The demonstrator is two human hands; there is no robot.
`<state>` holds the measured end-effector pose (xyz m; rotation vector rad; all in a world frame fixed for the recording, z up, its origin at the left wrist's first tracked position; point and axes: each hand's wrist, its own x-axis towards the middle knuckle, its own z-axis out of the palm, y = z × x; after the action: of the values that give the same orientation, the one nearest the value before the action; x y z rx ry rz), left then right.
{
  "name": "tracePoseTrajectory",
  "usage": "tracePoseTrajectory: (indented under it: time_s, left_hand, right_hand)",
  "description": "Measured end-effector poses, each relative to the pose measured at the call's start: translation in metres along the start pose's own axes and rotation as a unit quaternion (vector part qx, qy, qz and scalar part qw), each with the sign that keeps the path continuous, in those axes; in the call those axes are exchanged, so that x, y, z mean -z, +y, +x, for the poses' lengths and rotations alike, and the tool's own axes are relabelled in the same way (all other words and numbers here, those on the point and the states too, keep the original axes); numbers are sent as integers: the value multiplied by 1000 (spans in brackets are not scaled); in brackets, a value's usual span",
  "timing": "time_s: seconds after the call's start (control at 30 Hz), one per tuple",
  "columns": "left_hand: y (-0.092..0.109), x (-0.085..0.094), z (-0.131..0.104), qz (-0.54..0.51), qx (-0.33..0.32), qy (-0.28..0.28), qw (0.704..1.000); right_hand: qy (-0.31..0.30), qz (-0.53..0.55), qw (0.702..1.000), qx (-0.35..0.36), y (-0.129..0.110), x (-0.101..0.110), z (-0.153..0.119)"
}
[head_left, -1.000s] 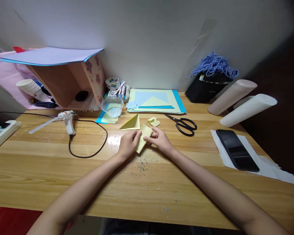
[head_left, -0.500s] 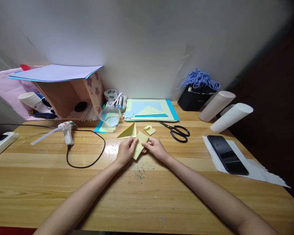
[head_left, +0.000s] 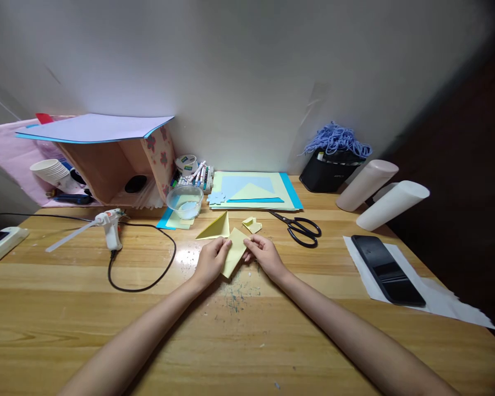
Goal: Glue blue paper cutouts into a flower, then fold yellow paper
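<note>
A folded piece of yellow paper (head_left: 234,254) is held between both hands above the table. My left hand (head_left: 212,257) pinches its left edge, thumb on top. My right hand (head_left: 265,255) grips its upper right edge between thumb and fingers; the fingertips behind the paper are partly hidden. Just beyond lie a folded yellow paper triangle (head_left: 215,226), standing partly open, and a smaller folded yellow paper piece (head_left: 252,225). Black-handled scissors (head_left: 299,227) rest to the right of these, blades pointing left.
A glue gun (head_left: 110,228) with a looping cord stands left. Behind are an open box (head_left: 159,159), a clear plastic bowl (head_left: 185,202), markers (head_left: 196,179) and stacked coloured paper (head_left: 291,191). At right are a phone (head_left: 385,269), white rolls (head_left: 394,204) and a black holder (head_left: 328,173) with blue yarn.
The whole view has shifted slightly, with things sitting a little lower in the picture. Both hands keep hold of the yellow paper, and my right thumb sits slightly higher along its edge.
</note>
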<state>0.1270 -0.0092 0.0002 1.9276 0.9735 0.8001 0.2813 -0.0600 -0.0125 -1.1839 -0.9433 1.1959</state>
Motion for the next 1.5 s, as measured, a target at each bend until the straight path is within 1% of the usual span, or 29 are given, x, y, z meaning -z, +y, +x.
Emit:
tracePoseTrajectory:
  time_s: [0.13, 0.23, 0.37, 0.53, 0.67, 0.87, 1.2, 1.3, 1.43, 1.5]
  left_hand:
    - [1, 0, 0, 4, 6, -13, 1000]
    - [1, 0, 0, 17, 10, -22, 1000]
    - [-1, 0, 1, 23, 22, -30, 999]
    - [-2, -1, 1, 6, 29, -29, 999]
    - [-5, -2, 1, 28, 28, -30, 999]
    - [-6, -3, 1, 52, 23, -15, 998]
    - [-4, -3, 0, 18, 25, -13, 999]
    - [-4, -3, 0, 10, 29, -9, 999]
    - [-4, -2, 0, 17, 35, 5, 999]
    - [-3, -2, 0, 21, 34, 10, 999]
  right_hand:
    - [61, -39, 997, 31, -2, 1, -2]
    - [73, -75, 993, 47, -3, 1, -3]
    - [72, -96, 992, 47, -4, 1, -4]
    - [66, -104, 992, 42, -4, -1, -5]
    - [61, -114, 991, 43, -3, 0, -4]
    - [40, -108, 992, 45, 1, 2, -4]
    - [30, -91, 994, 43, 1, 2, -4]
    - [10, -87, 995, 41, -1, 2, -4]
    - [-77, -119, 990, 17, -3, 1, -6]
    - [-101, -145, 984, 6, -3, 0, -7]
